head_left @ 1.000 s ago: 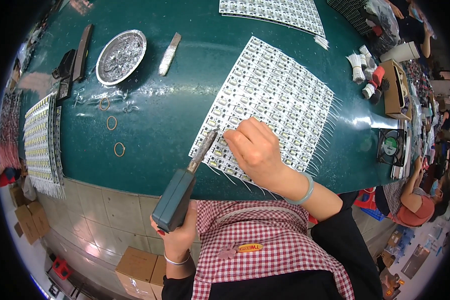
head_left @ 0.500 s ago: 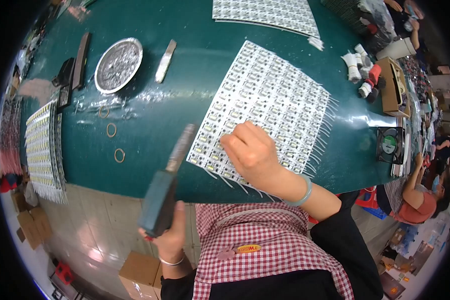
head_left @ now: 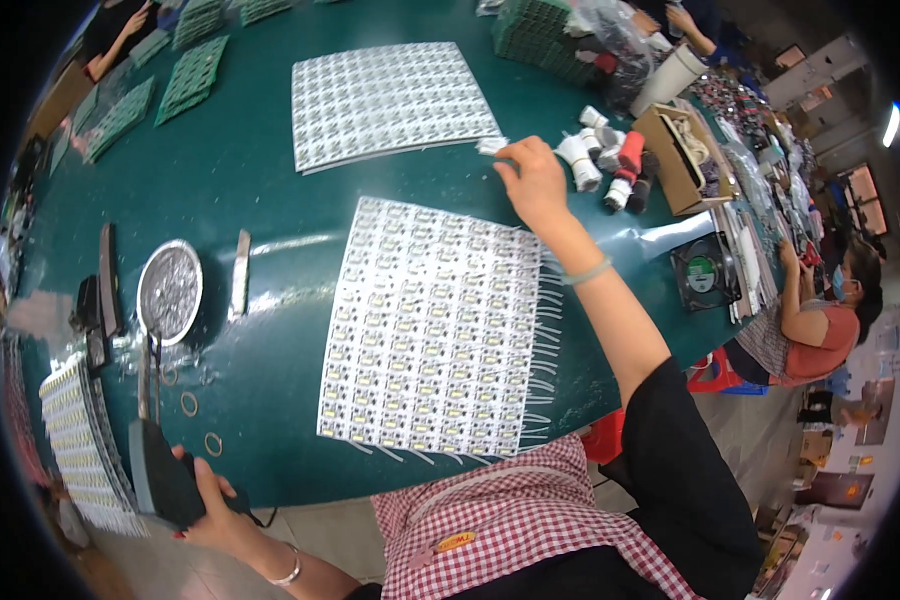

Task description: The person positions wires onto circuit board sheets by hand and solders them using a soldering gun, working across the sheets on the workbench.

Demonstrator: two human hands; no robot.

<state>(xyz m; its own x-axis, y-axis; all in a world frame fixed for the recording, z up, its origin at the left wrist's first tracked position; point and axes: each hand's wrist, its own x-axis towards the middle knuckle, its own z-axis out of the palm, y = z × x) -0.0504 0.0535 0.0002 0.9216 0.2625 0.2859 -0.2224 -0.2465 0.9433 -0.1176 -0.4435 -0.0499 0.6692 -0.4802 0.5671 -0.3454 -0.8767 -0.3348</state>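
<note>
My left hand is closed around the dark handle of a soldering gun, at the lower left. The gun's metal front end reaches up to the near rim of a round metal bowl of silvery, crumpled-looking material. My right hand is stretched out at the upper middle, thumb and forefinger slightly apart. Its fingertips are beside a small bunch of short white wires at the corner of a stack of white panels. Before me lies a white LED circuit panel, short white wires along its right and lower edges.
A flat metal strip and rubber-band-like rings lie left of the panel. More LED panels stand far left. Wire bundles, a cardboard box and a small fan are right. A co-worker sits beyond.
My right hand has left the LED panel and moved up to the white wires by the stack. My left hand has carried the soldering gun left to the bowl. The view has shifted.
</note>
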